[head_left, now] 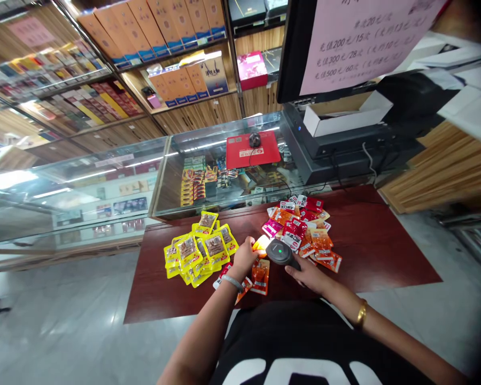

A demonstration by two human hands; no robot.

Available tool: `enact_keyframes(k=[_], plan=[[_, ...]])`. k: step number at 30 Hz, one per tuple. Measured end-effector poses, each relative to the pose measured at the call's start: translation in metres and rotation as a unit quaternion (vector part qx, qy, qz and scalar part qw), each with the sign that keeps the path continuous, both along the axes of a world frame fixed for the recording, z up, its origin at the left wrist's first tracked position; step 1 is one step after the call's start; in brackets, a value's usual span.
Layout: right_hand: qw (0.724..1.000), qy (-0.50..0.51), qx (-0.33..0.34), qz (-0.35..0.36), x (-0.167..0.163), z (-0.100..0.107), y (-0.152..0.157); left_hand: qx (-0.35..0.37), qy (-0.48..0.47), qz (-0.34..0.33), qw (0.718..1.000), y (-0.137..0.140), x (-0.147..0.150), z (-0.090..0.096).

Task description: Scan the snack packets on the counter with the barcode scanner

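My right hand (304, 274) is closed round the handle of a dark barcode scanner (279, 251) with a small green light on top. Bright light from its front falls on a small orange snack packet (260, 245) pinched in my left hand (244, 258). Below my left hand, several red and orange packets (260, 277) lie on the dark red tabletop (369, 235). A heap of yellow snack packets (202, 248) is spread to the left of that hand. Beyond the scanner and to its right lies a mixed pile of orange, red and white packets (318, 240).
A glass display counter (160, 182) borders the table's far side, with a red mat (236, 155) and a black mouse (255, 140) on it. At the far right stand a monitor (292, 59) and a white open box (348, 120) on dark equipment. Stocked shelves (144, 64) line the back.
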State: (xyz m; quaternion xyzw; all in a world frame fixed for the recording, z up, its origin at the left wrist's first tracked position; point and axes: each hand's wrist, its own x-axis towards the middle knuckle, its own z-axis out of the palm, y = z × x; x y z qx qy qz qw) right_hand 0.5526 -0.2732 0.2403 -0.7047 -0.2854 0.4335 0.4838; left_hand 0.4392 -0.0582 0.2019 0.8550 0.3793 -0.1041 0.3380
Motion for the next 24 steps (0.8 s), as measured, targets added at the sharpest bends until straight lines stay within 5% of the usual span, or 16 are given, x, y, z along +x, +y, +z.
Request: enact_keyframes(k=[6, 8, 10, 14, 19, 24], plan=[[1.0, 0.011, 0.008, 0.007, 0.003, -0.001, -0.005, -0.209, -0.167, 0.07, 0.961, -0.011, 0.03, -0.001], [1.0, 0.02, 0.0, 0.007, 0.002, -0.001, -0.007, -0.167, -0.144, 0.056, 0.974, -0.014, 0.025, -0.001], [0.999, 0.031, -0.011, 0.008, 0.0, -0.002, -0.008, -0.031, -0.039, 0.033, 0.998, -0.02, 0.008, -0.001], [0.999, 0.043, -0.021, 0.007, -0.003, -0.003, -0.009, 0.16, 0.122, -0.079, 0.976, -0.038, -0.032, -0.007], [0.999, 0.04, -0.022, 0.007, -0.005, 0.0, -0.007, 0.171, 0.119, -0.147, 0.967, -0.052, -0.038, -0.013], [0.999, 0.038, -0.017, 0.007, -0.001, 0.006, -0.005, 0.023, 0.145, -0.028, 0.989, -0.041, -0.023, -0.014]])
